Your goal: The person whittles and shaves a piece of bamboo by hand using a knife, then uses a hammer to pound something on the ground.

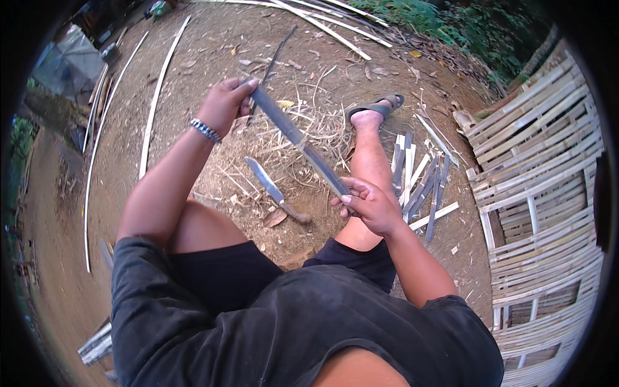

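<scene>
Stretched between my two hands is a dark grey bamboo slat [280, 121] with a node near its middle, slanting down from left to right. My left hand [225, 106], with a metal watch band at the wrist, pinches its far end. The near end is gripped by my right hand [369, 203], thumb on top. On the dirt below the slat lies a knife [265, 182] with a broad blade and a wooden handle, touched by neither hand. Thin curled bamboo shavings [306, 122] are heaped beyond it.
Several cut bamboo pieces [422, 184] lie beside my outstretched right leg and sandal [380, 108]. At the right stands a slatted bamboo panel [535, 174]. Long pale strips [164, 90] lie on the ground at the left, others [325, 26] at the back.
</scene>
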Demonstrator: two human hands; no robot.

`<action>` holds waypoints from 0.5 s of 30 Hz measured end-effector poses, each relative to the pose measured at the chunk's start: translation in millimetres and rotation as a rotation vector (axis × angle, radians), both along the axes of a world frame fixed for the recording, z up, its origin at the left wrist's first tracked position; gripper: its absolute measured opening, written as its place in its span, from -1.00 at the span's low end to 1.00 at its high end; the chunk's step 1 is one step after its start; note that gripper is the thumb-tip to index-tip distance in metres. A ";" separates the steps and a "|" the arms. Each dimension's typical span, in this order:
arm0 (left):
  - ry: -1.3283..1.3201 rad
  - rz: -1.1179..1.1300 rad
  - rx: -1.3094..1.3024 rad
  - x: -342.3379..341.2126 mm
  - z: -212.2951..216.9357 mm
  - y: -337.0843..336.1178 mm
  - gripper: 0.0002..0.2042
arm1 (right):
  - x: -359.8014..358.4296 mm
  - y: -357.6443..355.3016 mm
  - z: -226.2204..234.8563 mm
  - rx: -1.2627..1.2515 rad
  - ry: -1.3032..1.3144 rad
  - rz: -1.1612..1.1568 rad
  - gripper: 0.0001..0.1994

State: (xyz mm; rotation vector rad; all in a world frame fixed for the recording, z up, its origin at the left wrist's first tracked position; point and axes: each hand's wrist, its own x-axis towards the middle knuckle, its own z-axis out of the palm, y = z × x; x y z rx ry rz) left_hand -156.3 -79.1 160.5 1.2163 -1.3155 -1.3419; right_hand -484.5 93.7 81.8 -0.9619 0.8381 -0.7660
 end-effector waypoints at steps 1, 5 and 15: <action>0.012 0.016 -0.003 2.8 -5.7 -2.9 -0.78 | 1.7 1.6 1.3 0.012 -0.019 0.016 -0.52; 0.024 0.092 0.017 7.9 -11.4 -11.2 -0.76 | 11.1 0.4 12.1 0.052 -0.102 0.124 -0.43; 0.019 0.154 0.052 18.1 -32.3 -26.2 -0.75 | 28.0 1.4 25.0 0.140 -0.235 0.189 -0.28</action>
